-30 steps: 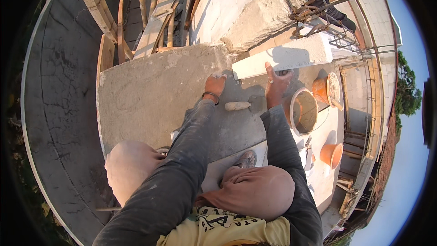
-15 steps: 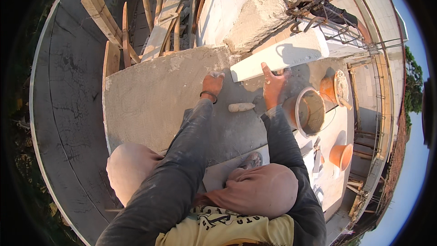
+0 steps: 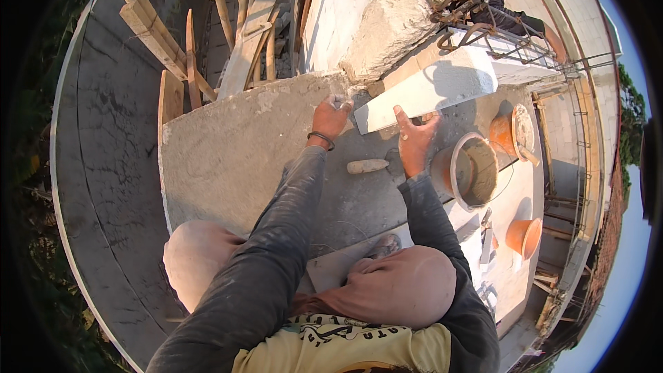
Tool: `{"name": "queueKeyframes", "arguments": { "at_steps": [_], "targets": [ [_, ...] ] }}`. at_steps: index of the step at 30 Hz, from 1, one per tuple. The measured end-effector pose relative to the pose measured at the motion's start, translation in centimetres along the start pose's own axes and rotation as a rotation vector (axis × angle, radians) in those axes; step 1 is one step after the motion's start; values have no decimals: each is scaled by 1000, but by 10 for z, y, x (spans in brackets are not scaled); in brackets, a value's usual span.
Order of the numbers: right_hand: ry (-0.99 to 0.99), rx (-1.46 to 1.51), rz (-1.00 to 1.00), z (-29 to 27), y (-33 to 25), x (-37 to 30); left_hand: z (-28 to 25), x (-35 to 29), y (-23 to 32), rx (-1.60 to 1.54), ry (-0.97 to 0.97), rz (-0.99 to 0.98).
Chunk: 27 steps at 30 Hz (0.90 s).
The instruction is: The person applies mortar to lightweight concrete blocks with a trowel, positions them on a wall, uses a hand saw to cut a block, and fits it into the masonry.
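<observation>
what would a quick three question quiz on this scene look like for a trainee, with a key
1. Which hand has its grip on the white block?
2. True or false: a dark bracelet is worn at the wrist of the left hand.
3. Which of these lies on the grey cement surface? a) a helmet, b) a pale-handled tool, c) a glove.

Key: 1. The right hand. 2. True. 3. b.

Printed dark across the yellow shirt (image 3: 345, 352), near the lower edge of the view: lettering (image 3: 378, 333), legible toward the right as a few capitals, but toward the left bent and broken up by creases.
</observation>
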State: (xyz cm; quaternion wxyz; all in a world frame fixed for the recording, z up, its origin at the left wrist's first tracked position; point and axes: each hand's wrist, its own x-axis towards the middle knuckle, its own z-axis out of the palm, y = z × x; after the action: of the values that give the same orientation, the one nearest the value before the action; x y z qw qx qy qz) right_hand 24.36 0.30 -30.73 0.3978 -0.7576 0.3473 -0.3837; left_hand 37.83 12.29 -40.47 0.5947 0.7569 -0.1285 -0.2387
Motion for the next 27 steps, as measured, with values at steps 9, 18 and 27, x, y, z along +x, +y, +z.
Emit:
{"name": "queueKeyframes", "arguments": {
  "at_steps": [9, 18, 27],
  "targets": [
    [-74, 78, -66, -1, 14, 6, 6, -3, 100, -114, -316, 350],
    [-20, 2, -64, -1, 31, 8, 13, 4, 85, -117, -267, 270],
    [-86, 118, 12, -6, 17, 10, 11, 3, 15, 91, -80, -19]
  ]
}}
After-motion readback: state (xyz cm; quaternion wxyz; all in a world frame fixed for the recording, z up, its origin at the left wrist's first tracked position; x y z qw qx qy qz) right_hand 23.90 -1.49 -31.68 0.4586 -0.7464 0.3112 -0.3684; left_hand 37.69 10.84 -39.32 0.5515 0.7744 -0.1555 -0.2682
